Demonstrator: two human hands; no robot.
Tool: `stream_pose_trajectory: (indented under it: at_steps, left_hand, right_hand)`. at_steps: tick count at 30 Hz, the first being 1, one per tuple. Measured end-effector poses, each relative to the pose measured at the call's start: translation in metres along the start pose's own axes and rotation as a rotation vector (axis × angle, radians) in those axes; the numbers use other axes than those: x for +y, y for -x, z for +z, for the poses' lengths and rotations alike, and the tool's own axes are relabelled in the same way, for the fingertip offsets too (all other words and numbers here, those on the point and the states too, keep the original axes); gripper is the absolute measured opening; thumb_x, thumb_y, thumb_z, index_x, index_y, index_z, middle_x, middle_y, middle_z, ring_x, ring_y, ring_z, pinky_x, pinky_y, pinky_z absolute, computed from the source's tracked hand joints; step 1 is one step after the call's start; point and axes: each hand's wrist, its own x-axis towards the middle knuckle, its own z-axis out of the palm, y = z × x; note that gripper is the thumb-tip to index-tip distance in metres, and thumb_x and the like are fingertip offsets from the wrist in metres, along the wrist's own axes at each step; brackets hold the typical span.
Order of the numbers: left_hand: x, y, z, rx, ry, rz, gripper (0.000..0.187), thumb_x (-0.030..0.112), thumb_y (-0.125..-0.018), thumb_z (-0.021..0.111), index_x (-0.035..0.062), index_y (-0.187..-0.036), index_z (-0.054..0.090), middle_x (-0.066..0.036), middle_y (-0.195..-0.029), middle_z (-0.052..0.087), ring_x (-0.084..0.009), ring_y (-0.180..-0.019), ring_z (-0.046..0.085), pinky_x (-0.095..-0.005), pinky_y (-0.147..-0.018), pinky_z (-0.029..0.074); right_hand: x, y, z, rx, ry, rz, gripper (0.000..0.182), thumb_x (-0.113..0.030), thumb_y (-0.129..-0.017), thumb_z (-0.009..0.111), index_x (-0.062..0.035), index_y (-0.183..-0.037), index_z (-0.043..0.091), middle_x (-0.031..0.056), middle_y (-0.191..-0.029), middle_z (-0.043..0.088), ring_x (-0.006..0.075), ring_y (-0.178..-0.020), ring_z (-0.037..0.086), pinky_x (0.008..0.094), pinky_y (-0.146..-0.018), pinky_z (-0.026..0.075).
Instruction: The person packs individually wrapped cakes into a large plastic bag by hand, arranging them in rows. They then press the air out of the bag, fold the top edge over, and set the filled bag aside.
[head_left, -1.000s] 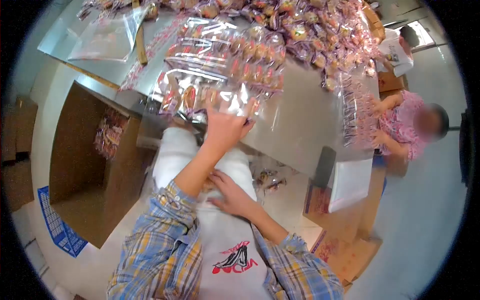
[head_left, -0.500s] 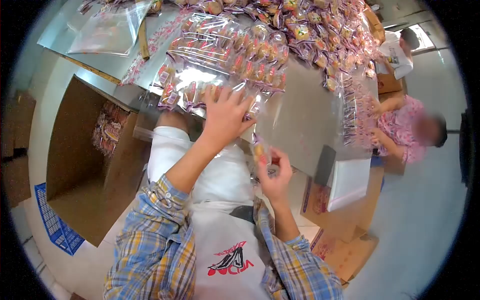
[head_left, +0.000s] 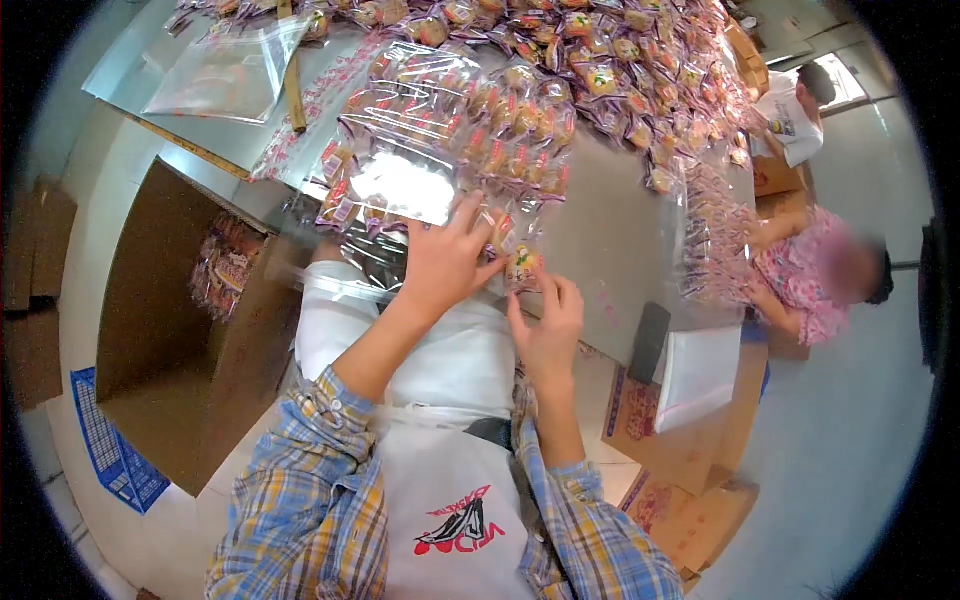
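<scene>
A large clear bag (head_left: 520, 180) filled with rows of wrapped pastries lies at the table's front edge. My left hand (head_left: 440, 260) rests on its near end with fingers spread, its thumb reaching toward a single wrapped pastry (head_left: 522, 268). Pinched between the thumb and fingers of my right hand (head_left: 550, 315), that pastry sits at the bag's near right corner. Its wrapper is clear with a purple edge, and a small green and yellow print faces up.
A big heap of wrapped pastries (head_left: 600, 75) covers the table's far side. On my left stand an open cardboard box (head_left: 150, 400) with packets inside and a blue crate (head_left: 115, 450). Flat clear bags (head_left: 230, 75) lie back left. A co-worker (head_left: 810, 270) handles another filled bag (head_left: 705, 230) on the right.
My right hand has raised the pastry from beside the table edge to the bag's near corner. My left hand has slid slightly down and right, its fingers still on the bag.
</scene>
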Motion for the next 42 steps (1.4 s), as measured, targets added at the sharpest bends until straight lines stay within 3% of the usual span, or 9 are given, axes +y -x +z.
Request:
stream_pose_trajectory:
  at_steps: [5,8,16,17,20,25,29,35,42]
  left_hand:
    - [0.002,-0.003,-0.005,-0.018,-0.098,0.057,0.064,0.047,-0.077,0.083,0.0186,-0.133,0.068,-0.01,-0.144,0.059,-0.0294,-0.132,0.055,-0.0713,-0.111,0.03]
    - [0.001,-0.007,-0.007,-0.043,-0.021,0.053,0.062,0.049,-0.079,0.082,0.017,-0.131,0.067,-0.011,-0.143,0.058,-0.0331,-0.134,0.052,-0.0773,-0.116,0.017]
    - [-0.005,-0.005,-0.003,-0.029,0.024,0.154,0.066,0.034,-0.072,0.086,0.0098,-0.129,0.064,-0.01,-0.142,0.06,-0.0288,-0.142,0.049,-0.0653,-0.114,0.032]
    - [-0.007,-0.003,-0.002,-0.046,-0.064,0.17,0.061,0.034,-0.083,0.078,0.0114,-0.137,0.063,-0.01,-0.145,0.061,-0.0286,-0.138,0.054,-0.0671,-0.119,0.025]
    - [-0.007,-0.001,0.001,-0.03,0.023,0.145,0.06,0.032,-0.084,0.078,0.0115,-0.138,0.063,-0.009,-0.145,0.061,-0.0279,-0.136,0.056,-0.0669,-0.12,0.024]
    - [-0.009,-0.002,0.003,0.042,-0.02,0.263,0.053,0.026,-0.082,0.078,0.0177,-0.133,0.067,0.0,-0.135,0.065,-0.0242,-0.137,0.054,-0.0661,-0.118,0.028]
    - [-0.004,-0.005,-0.002,0.074,0.061,0.164,0.055,0.033,-0.077,0.084,0.0168,-0.127,0.07,0.0,-0.126,0.068,-0.0236,-0.126,0.059,-0.0625,-0.12,0.028]
    - [-0.011,-0.007,-0.009,0.053,0.131,0.16,0.051,0.032,-0.076,0.085,0.0152,-0.122,0.071,-0.003,-0.127,0.066,-0.0249,-0.124,0.059,-0.0575,-0.118,0.032]
    - [-0.007,-0.008,-0.012,0.06,0.189,0.112,0.053,0.026,-0.074,0.087,0.0111,-0.122,0.07,-0.005,-0.126,0.068,-0.0242,-0.125,0.06,-0.0561,-0.119,0.031]
  right_hand:
    - [0.006,0.013,-0.001,-0.077,0.033,0.098,0.041,-0.009,-0.078,0.083,-0.0084,-0.118,0.073,0.0105,-0.114,0.065,0.0312,-0.101,0.061,0.0433,-0.092,0.048]
    - [0.013,0.017,0.001,-0.107,0.024,-0.014,0.041,-0.01,-0.078,0.085,-0.0103,-0.118,0.074,0.0104,-0.117,0.067,0.0312,-0.104,0.061,0.0427,-0.093,0.047]
    - [-0.004,0.001,-0.008,-0.025,-0.191,-0.199,0.025,-0.019,-0.081,0.086,-0.0076,-0.099,0.071,0.0092,-0.124,0.071,0.0328,-0.11,0.065,0.0459,-0.097,0.045]
    - [-0.003,0.001,-0.012,-0.019,-0.253,-0.234,0.024,-0.021,-0.084,0.084,-0.0078,-0.096,0.069,0.0101,-0.125,0.071,0.0345,-0.11,0.066,0.0474,-0.099,0.045]
    - [-0.007,0.004,-0.009,0.122,-0.564,-0.247,0.027,-0.026,-0.094,0.078,-0.0079,-0.102,0.06,0.0149,-0.124,0.07,0.0354,-0.109,0.067,0.0495,-0.099,0.049]
    - [-0.037,0.031,-0.008,-0.151,-1.592,0.741,0.05,-0.019,-0.101,0.071,-0.0109,-0.129,0.03,0.0161,-0.111,0.063,0.0267,-0.101,0.07,0.0385,-0.082,0.062]
    - [-0.041,0.039,-0.002,-0.438,-1.522,0.782,0.062,0.006,-0.09,0.075,-0.009,-0.133,0.032,0.0124,-0.115,0.062,0.0256,-0.102,0.07,0.0396,-0.088,0.061]
    - [-0.042,0.028,0.014,-0.171,-1.524,1.105,0.034,-0.018,-0.097,0.072,-0.0124,-0.124,0.051,0.0036,-0.102,0.065,0.0236,-0.097,0.069,0.0414,-0.083,0.058]
    - [-0.018,-0.001,0.021,-0.437,-1.503,1.334,0.021,-0.033,-0.102,0.065,-0.0164,-0.115,0.063,-0.0019,-0.095,0.067,0.0145,-0.087,0.066,0.0327,-0.065,0.051]
